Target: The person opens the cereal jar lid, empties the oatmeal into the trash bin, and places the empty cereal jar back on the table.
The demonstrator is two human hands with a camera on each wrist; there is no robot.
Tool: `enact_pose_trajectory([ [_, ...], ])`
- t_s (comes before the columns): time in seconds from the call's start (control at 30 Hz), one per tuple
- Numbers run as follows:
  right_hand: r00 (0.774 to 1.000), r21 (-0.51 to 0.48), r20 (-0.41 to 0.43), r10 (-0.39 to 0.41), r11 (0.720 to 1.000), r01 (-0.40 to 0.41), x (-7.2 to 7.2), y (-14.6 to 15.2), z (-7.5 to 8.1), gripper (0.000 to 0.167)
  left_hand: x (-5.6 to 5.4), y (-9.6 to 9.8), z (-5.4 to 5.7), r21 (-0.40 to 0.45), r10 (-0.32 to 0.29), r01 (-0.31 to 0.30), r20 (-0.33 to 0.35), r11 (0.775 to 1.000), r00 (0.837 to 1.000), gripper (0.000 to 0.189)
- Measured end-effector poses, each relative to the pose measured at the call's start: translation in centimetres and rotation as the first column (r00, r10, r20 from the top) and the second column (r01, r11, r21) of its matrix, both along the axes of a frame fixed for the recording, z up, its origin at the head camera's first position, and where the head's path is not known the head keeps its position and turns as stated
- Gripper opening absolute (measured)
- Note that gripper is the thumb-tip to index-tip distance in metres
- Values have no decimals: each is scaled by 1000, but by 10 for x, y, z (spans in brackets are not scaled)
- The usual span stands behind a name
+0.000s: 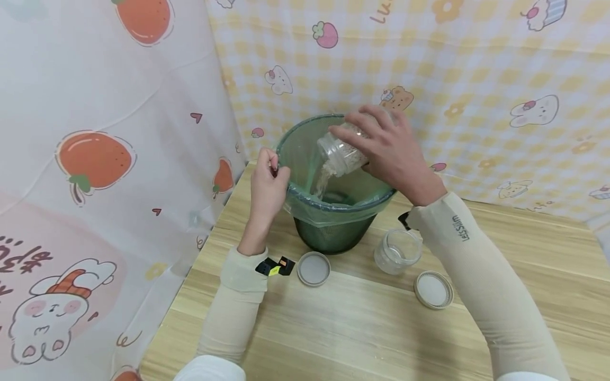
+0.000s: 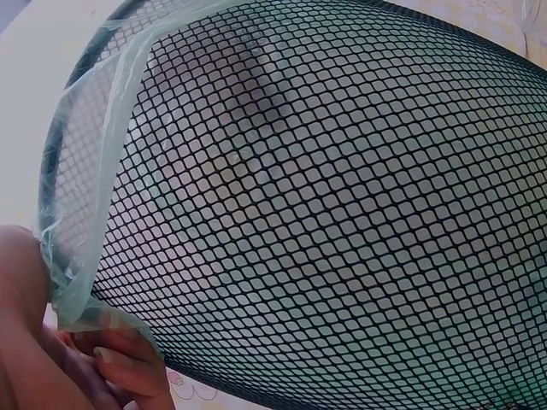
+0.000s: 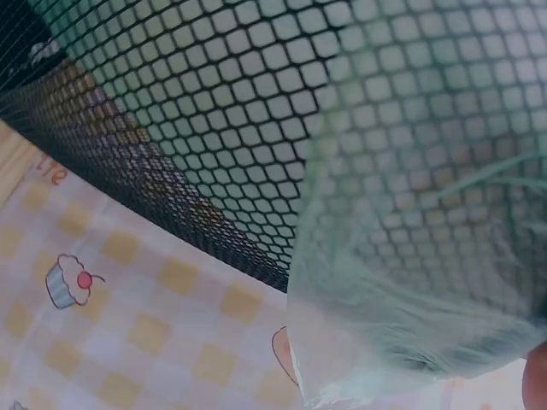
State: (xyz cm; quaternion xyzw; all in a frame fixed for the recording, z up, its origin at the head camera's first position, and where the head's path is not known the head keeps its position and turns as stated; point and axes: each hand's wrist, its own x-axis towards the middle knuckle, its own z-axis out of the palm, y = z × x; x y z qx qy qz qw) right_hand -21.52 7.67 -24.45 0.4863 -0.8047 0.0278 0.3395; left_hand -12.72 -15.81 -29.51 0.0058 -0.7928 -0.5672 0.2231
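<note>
My right hand [image 1: 388, 151] holds a clear jar [image 1: 335, 152] tilted mouth-down inside the rim of a dark mesh waste bin [image 1: 329, 235]. Pale, fine grains [image 1: 322, 181] stream from its mouth into the bin; their exact kind is unclear. A thin green bag [image 1: 297, 140] lines the bin and folds over its rim. At the bin's left side, my left hand [image 1: 268, 185] grips the rim and the bag edge. Fingers [image 2: 128, 363] curl under the bag's fold [image 2: 111, 171] in the left wrist view. The right wrist view shows mostly mesh and hanging bag [image 3: 376, 325].
A second clear jar [image 1: 396, 255] stands uncapped on the wooden table [image 1: 352, 333], right of the bin. One round lid [image 1: 313, 269] lies in front of the bin, another lid [image 1: 432, 290] near my right forearm. Printed cloth [image 1: 476, 148] hangs behind and to the left.
</note>
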Motion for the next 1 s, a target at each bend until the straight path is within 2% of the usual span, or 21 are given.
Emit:
enact_pose_trajectory([
  [0.17,1000,-48,-5,-3,999,3,0,0,0,92,1,0,2,-4,0,0,4,1000,1000,20],
  [0.57,999,33,-30,-17,999,18,1,0,1,88,1,-1,2,-16,7,-7,9,1000,1000,20],
  [1.0,997,49,-73,36,998,-32,2,0,3,88,-1,-2,-1,-5,-3,3,8,1000,1000,20],
])
